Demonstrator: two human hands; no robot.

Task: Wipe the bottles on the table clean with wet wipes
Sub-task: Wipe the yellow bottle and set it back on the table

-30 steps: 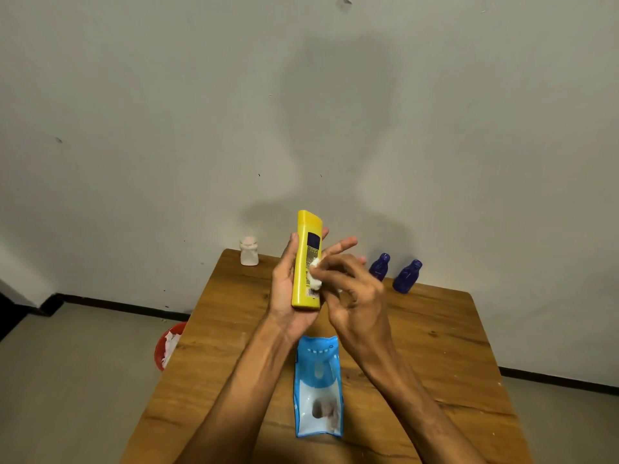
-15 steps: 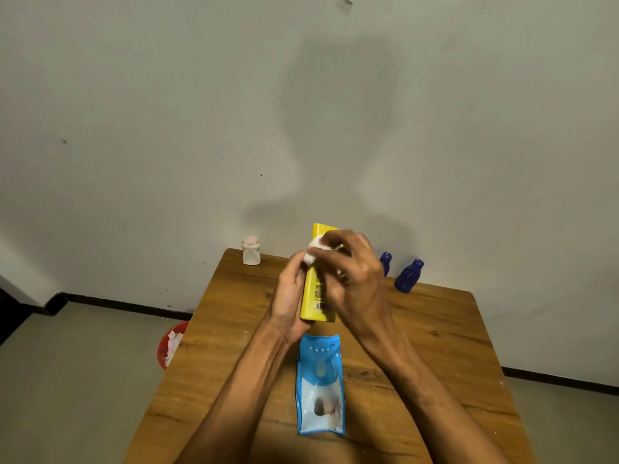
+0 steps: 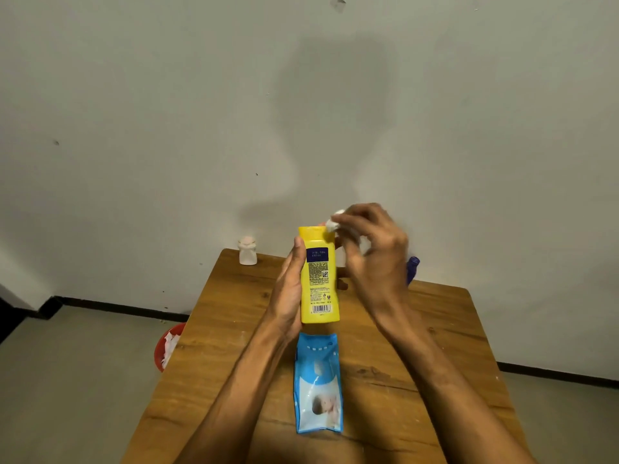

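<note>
My left hand (image 3: 290,289) holds a tall yellow bottle (image 3: 319,279) upright above the wooden table (image 3: 442,329), its printed back label facing me. My right hand (image 3: 371,252) pinches a small white wet wipe (image 3: 336,222) against the bottle's top right corner. A small white bottle (image 3: 248,252) stands at the table's far left corner. A dark blue bottle (image 3: 412,267) peeks out behind my right hand at the far edge; any other blue bottle is hidden.
A blue pack of wet wipes (image 3: 318,383) lies flat on the table below the yellow bottle. A red bin (image 3: 166,346) holding used white wipes sits on the floor left of the table. A plain wall rises just behind the table.
My right hand has slid the wipe from the bottle's middle up to its top. The bottle has turned so that its back label faces me.
</note>
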